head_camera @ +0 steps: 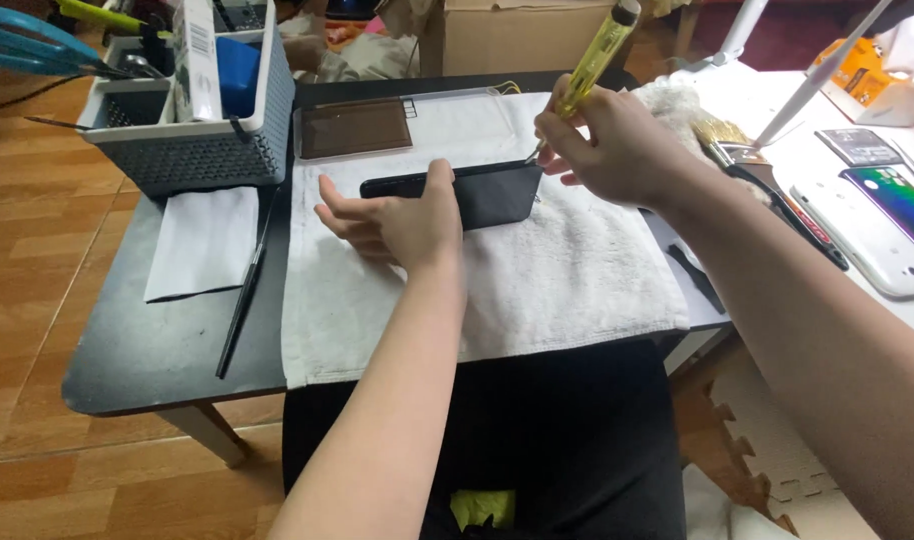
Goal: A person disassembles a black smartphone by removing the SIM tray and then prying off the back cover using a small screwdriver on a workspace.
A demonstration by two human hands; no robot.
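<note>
— Surface?
— Black desk (167, 350), white towel (577, 290) spread across it.
— Item?
— Black phone (487, 190) on the towel, tilted on edge. Left hand (397, 225) grips it; right hand (612, 145) clasps a yellow screwdriver (592, 55), tip at the phone's corner.
— Surroundings?
— Grey basket (192, 150) rear left.

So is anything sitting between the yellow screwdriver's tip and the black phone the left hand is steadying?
Nothing visible. The left hand grips the black phone mid-edge, clear of its right corner, where the right hand brings the yellow screwdriver down. The tip itself is too small to see clearly.
</note>
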